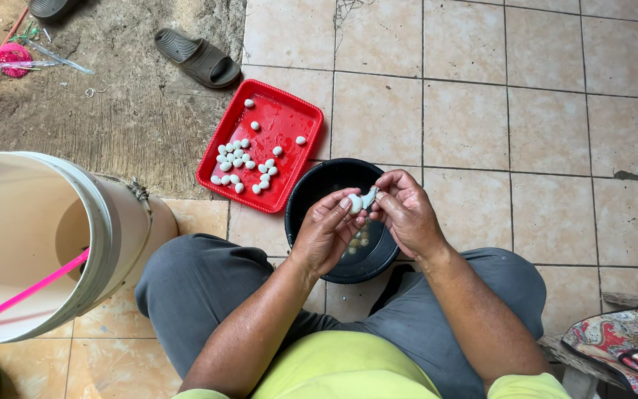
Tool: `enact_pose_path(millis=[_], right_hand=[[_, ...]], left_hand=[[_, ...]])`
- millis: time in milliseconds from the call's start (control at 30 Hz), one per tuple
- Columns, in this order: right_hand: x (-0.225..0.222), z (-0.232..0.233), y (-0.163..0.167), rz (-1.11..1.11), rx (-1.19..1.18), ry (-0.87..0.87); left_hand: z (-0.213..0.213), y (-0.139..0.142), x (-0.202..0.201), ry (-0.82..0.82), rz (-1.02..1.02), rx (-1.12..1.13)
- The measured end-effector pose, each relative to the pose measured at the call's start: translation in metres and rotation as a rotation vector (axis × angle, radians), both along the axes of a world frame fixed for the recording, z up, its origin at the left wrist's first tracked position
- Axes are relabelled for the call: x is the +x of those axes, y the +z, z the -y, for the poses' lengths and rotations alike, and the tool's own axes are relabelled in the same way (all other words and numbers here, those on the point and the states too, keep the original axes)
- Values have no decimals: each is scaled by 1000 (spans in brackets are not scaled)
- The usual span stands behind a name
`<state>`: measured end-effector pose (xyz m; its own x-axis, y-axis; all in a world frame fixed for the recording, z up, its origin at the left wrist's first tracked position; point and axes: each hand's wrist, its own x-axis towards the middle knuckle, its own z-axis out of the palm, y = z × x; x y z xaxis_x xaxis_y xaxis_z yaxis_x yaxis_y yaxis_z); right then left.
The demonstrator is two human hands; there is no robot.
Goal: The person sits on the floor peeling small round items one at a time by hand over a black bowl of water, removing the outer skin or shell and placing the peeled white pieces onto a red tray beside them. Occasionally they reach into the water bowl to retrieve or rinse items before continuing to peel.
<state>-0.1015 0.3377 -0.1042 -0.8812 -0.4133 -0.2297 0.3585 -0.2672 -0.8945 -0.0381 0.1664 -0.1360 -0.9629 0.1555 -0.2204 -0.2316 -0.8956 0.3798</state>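
1. Peeling step: left hand (328, 229) and right hand (406, 214) pinch one small white piece (356, 203) together above the black bowl (311, 185).
2. Next move likely needs a firm fingertip pull.
3. Red tray (289, 103), left of bowl, holds white pieces (241, 162); white bucket (112, 222), farther left, holds a pink stick (31, 290).

Both hands (367, 222) peel white egg (355, 203) over blk bowl (311, 185).

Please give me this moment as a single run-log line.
left hand: pinches small white egg | right hand: pulls shell piece | below: black bowl | beside: red tray with peeled eggs
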Motion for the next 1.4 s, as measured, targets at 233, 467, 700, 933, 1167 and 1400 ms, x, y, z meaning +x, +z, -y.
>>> enact_pose_path(millis=[233, 467, 700, 933, 1167, 1400], right_hand=[[2, 2, -2, -165, 190, 7], [1, 5, -4, -130, 244, -16], [-4, 7, 0, -76, 146, -133], [-8, 1, 18, -529, 552, -134], [-4, 1, 35, -1086, 797, 136], [-2, 3, 47, -1269, 847, 267]], left_hand=[[0, -3, -3, 9, 17, -31], [0, -8, -3, 9, 5, -106], [4, -6, -6, -30, 42, -70], [4, -9, -7, -72, -32, -186], [5, -16, -9, -109, 31, -184], [1, -14, -7, -101, 21, -285]])
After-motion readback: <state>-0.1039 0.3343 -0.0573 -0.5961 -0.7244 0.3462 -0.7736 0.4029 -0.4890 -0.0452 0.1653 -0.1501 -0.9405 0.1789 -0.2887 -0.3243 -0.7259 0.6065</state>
